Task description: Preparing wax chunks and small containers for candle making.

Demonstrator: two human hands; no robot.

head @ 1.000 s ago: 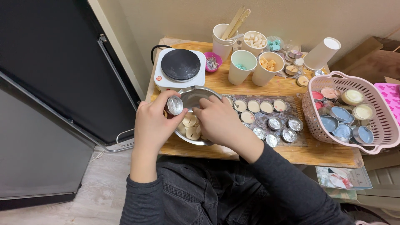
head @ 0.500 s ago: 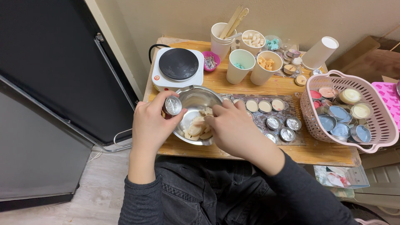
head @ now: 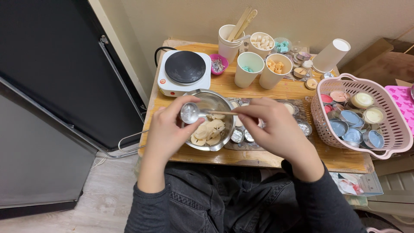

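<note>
Head view, left hand [head: 166, 131] pinching round shiny metal cup [head: 189, 113], thin wooden stick [head: 222, 113]

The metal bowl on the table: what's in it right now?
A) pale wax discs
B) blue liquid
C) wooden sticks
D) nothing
A: the metal bowl holds a heap of pale wax discs, seen just below the small tin cup that the left hand holds over it.

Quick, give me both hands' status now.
Left hand: closed on a small metal cup.
Right hand: pinching a thin wooden stick poked into that cup.
</note>
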